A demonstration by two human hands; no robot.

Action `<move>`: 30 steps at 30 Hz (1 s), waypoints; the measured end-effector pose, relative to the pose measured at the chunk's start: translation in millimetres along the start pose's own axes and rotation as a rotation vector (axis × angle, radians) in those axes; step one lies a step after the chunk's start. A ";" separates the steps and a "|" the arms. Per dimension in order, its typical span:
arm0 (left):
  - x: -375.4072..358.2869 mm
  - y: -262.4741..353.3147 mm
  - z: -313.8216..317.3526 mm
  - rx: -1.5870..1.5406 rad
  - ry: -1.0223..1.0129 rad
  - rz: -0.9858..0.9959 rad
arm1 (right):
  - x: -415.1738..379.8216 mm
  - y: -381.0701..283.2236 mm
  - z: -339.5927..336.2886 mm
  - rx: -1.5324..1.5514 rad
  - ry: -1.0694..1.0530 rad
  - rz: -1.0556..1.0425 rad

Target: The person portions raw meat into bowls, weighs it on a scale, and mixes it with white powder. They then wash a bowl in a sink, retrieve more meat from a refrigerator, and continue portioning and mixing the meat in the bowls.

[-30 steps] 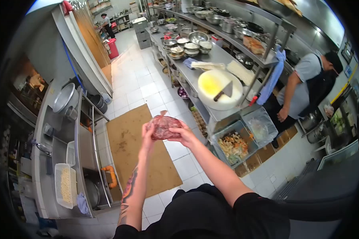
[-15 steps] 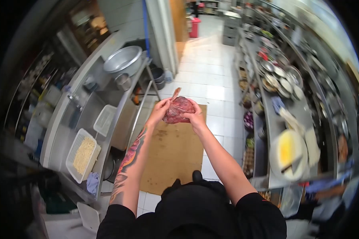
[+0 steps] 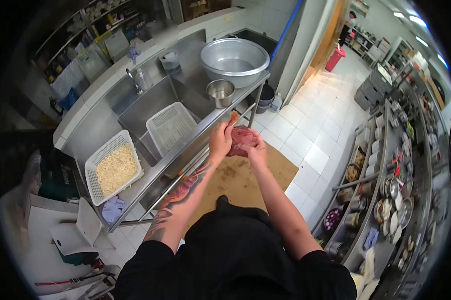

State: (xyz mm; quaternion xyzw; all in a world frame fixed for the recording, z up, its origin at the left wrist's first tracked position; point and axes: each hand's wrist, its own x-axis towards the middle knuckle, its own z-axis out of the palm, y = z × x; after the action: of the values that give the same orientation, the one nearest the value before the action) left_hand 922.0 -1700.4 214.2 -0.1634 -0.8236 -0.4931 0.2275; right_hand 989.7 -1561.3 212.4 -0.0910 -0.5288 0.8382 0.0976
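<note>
A piece of dark red raw meat [image 3: 241,142] with a thin strip or bone end sticking up at its left is held between both hands in front of my body. My left hand [image 3: 219,142] grips its left side by the base of that strip. Fingers of my right hand [image 3: 257,148] are closed on its right edge. The meat hangs over a brown mat [image 3: 270,172] on the floor, just beyond the front edge of the steel sink counter [image 3: 155,172].
The counter bears a basket of pale strips [image 3: 116,167], a white crate [image 3: 171,129] in the sink, a steel pot [image 3: 220,93] and a large metal basin [image 3: 234,62]. Crowded shelves [image 3: 385,190] line the right. A person [image 3: 349,24] stands far off near a red bin [image 3: 335,59].
The view has swung left, so the sink counter now lies nearer the middle and the right-hand shelves farther right. Both hands still hold the meat, which is turned slightly.
</note>
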 end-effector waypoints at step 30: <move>185.9 -162.0 -69.0 -0.481 0.673 -0.777 | 501.4 51.5 78.5 -0.005 0.076 0.248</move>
State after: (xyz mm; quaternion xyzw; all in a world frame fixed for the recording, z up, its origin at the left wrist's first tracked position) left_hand 700.0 -1827.8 222.5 0.2706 -0.5698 -0.7393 0.2358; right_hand 482.6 -1521.0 174.4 -0.1877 -0.5115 0.8384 0.0131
